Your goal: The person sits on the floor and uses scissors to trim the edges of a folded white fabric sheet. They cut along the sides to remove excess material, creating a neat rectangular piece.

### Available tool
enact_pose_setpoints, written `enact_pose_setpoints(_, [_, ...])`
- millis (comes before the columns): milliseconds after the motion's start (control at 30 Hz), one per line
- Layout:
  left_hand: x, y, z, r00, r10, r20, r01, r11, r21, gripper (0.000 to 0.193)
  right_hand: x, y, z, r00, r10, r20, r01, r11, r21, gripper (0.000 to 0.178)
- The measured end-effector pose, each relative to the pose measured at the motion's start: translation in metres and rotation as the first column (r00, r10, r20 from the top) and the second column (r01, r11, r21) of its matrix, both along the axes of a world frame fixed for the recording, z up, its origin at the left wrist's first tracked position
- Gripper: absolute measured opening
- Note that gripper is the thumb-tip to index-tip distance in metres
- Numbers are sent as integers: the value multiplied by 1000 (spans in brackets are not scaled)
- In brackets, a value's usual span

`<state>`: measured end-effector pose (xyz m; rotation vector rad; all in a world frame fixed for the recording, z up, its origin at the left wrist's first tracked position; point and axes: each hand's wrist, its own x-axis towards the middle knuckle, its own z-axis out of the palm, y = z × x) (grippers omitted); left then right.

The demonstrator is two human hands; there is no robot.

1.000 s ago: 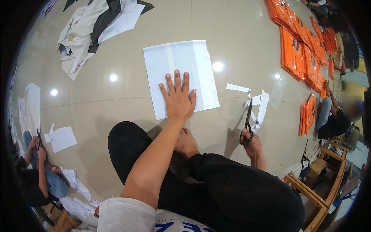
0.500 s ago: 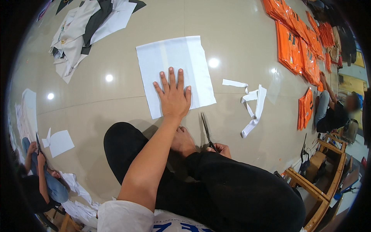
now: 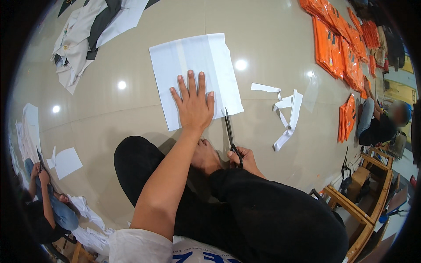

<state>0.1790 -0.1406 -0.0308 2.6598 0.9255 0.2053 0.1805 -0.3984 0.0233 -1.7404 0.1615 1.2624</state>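
A white rectangular piece of fabric lies flat on the floor, with a cream stripe down it and a fold-like band along its right side. My left hand rests palm down on its lower middle, fingers spread. In my right hand is a pair of black-handled scissors, gripped by the handles. Their blade tips reach the fabric's near edge, right of my left thumb. Whether the blades have bitten into the cloth is too fine to tell.
White fabric strips lie to the right. Orange plastic-wrapped packets are stacked at far right near a seated person. A fabric heap sits at far left. Another person handles scissors at lower left, by a white piece.
My right hand has moved forward with the scissors, bringing their tips from short of the fabric to its near edge. My left hand stays flat on the cloth.
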Motion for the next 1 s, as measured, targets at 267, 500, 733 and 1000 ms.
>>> enact_pose_setpoints(267, [0,0,-2,1000,5,1,-5,1000,1,69,4,8,-8,1000,-22,-13,22,999,32,35])
enact_pose_setpoints(500, [1,-1,-1,1000,5,-12,-5,1000,6,69,6,6,-11,1000,-23,-19,23,999,35,34])
enact_pose_setpoints(733, [0,0,-2,1000,1,-9,-1,1000,-1,69,6,8,-8,999,-29,-20,30,999,19,34])
enact_pose_setpoints(1000, [0,0,-4,1000,0,-15,0,1000,4,69,6,9,-5,999,-37,-1,37,999,25,33])
